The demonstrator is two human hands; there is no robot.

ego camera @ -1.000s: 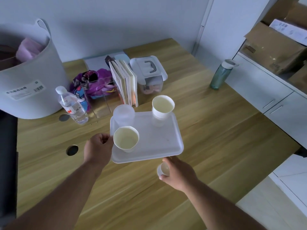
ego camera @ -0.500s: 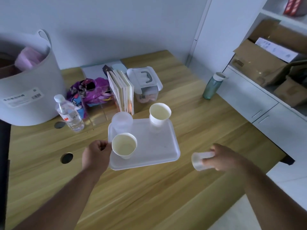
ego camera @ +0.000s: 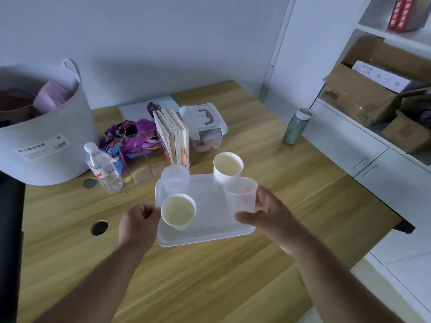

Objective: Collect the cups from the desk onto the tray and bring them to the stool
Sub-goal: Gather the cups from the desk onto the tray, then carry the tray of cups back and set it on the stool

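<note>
A white tray (ego camera: 210, 220) is held just above the wooden desk (ego camera: 210, 276), and my left hand (ego camera: 137, 224) grips its left edge. On it stand a paper cup (ego camera: 178, 212) at the front left, a second paper cup (ego camera: 228, 166) at the back right and a translucent plastic cup (ego camera: 175, 179) at the back left. My right hand (ego camera: 270, 215) holds another translucent plastic cup (ego camera: 241, 197) upright over the tray's right side. I cannot tell whether that cup's base touches the tray. No stool is in view.
Behind the tray stand upright books (ego camera: 173, 138), a clear organiser with purple cloth (ego camera: 133, 138), a lidded storage box (ego camera: 205, 127) and a water bottle (ego camera: 102, 169). A large white tub (ego camera: 42, 136) sits far left, a green bottle (ego camera: 295, 127) far right. White cabinets (ego camera: 373, 159) flank the desk's right edge.
My right hand turned the translucent cup upright and brought it from the desk's right side to above the tray's right part. My left hand kept hold of the tray.
</note>
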